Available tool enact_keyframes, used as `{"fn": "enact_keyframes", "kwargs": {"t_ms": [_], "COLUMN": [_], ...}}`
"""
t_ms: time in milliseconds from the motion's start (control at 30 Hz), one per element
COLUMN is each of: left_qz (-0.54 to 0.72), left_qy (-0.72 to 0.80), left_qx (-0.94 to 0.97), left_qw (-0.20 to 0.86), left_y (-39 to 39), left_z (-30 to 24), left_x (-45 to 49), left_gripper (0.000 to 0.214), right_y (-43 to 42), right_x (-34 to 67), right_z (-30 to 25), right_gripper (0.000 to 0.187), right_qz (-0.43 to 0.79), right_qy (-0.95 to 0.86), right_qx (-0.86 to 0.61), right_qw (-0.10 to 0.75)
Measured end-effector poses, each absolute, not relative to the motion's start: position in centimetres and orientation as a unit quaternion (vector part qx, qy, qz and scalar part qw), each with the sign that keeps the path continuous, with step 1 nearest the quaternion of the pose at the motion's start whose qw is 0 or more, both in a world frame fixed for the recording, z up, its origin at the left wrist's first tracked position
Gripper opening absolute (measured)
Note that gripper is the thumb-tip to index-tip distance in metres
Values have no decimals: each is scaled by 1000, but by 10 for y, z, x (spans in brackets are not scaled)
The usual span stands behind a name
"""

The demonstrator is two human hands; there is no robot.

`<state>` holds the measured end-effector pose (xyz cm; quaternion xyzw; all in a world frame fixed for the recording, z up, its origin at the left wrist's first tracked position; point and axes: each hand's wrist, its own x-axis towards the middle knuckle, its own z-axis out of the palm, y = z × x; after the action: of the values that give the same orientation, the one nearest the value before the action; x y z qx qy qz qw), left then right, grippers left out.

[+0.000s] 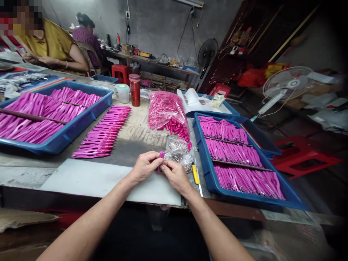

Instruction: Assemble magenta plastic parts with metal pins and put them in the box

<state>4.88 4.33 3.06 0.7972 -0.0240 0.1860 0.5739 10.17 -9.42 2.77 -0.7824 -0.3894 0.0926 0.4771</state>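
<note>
My left hand (pixel 146 166) pinches a slim magenta plastic piece (pixel 161 155) upright between thumb and fingers. My right hand (pixel 176 176) meets it from the other side, thumb and fingertips closed at the same piece. Its lower part is largely hidden by the fingers, so its exact kind does not show. Just beyond my hands lies a clear plastic bag of small metal parts (pixel 178 156). A larger clear bag of glossy pink tapered pieces (pixel 170 112) spills toward it. Left of my hands, long magenta pieces with oval openings (pixel 102 132) lie in an overlapping row.
A blue divided tray (pixel 208 174) of magenta pieces stands at right, another blue tray (pixel 69 132) at left. A yellow-handled tool (pixel 195 174) lies near my right hand. A pale board (pixel 89 179) covers the table's front edge. Two people sit at the back left.
</note>
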Motion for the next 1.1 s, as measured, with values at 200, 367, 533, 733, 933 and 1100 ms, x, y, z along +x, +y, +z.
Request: {"fn": "enact_keyframes", "kwargs": {"t_ms": [200, 367, 533, 733, 933, 1100], "left_qz": [183, 181, 183, 182, 179, 160], "left_qy": [-24, -26, -35, -44, -47, -20], "left_qx": [807, 810, 810, 811, 809, 781], "left_qw": [561, 558, 556, 554, 558, 603], "left_y": [44, 44, 43, 43, 42, 43], "left_z": [26, 25, 26, 25, 25, 26], "left_x": [49, 49, 48, 48, 47, 48], "left_gripper": [22, 24, 25, 26, 26, 25], "right_y": [-94, -94, -94, -95, -95, -94], "right_x": [102, 101, 100, 99, 99, 100], "right_z": [29, 27, 26, 26, 23, 24], "right_gripper": [22, 21, 22, 22, 21, 23], "right_qz": [84, 80, 89, 85, 74, 80], "right_qy": [-404, -409, -405, -399, -400, -398], "right_qx": [-794, -792, -788, -792, -793, -795], "right_qw": [446, 445, 454, 454, 453, 450]}}
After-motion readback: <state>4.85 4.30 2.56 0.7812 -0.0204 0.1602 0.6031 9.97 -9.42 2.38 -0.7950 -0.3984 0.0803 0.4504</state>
